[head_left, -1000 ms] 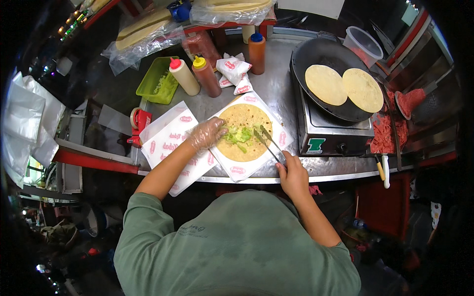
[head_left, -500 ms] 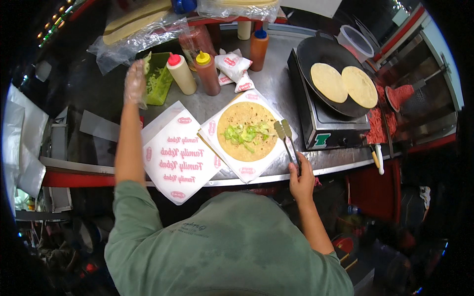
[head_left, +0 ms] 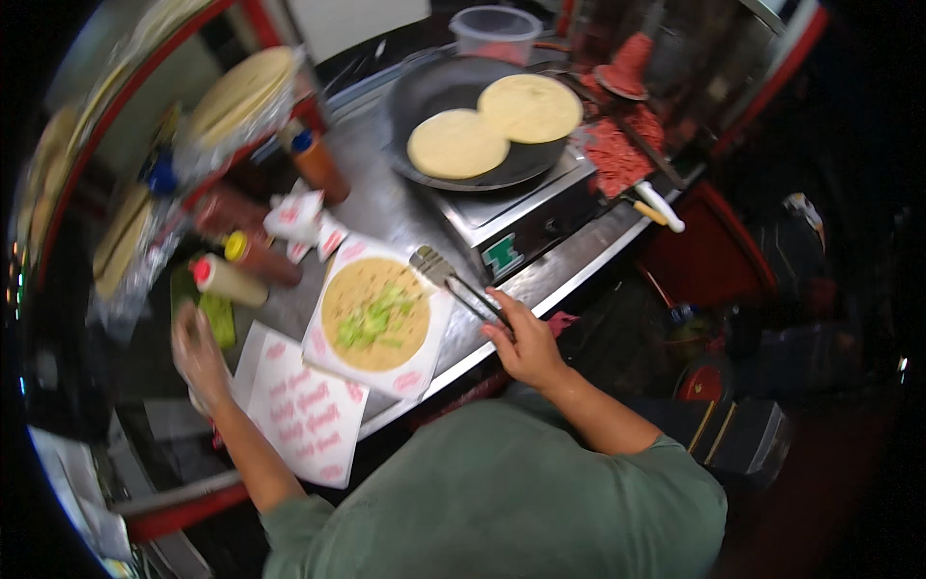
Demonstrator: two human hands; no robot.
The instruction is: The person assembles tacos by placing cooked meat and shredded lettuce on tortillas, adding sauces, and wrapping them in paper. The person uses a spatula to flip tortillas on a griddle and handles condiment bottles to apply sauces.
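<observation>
My right hand [head_left: 531,344] is closed around a pair of metal tongs [head_left: 470,297], whose tips hang by the right edge of a flatbread. The round flatbread [head_left: 345,340] lies on printed white paper [head_left: 417,372], with shredded lettuce [head_left: 378,311] heaped on its middle. My left hand [head_left: 200,352], in a clear plastic glove, is beside the green container [head_left: 220,321] at the left. Blur hides how its fingers are set and whether they hold anything. Two pale flatbreads, a nearer one [head_left: 457,145] and a farther one [head_left: 531,108], overlap on the black round pan [head_left: 405,96].
A sheet stack [head_left: 299,415] lies left of the flatbread. Behind stand a pale sauce bottle [head_left: 231,282], a yellow-capped bottle [head_left: 262,259], a blue-capped bottle [head_left: 318,166] and wrapped packets [head_left: 297,220]. Right of the stove [head_left: 526,227] are reddish shredded food [head_left: 622,154] and a white-handled tool [head_left: 661,207].
The view has swung to the right and tilted. My left hand has come out of the green container to its near side. The tongs stay in my right hand near the flatbread.
</observation>
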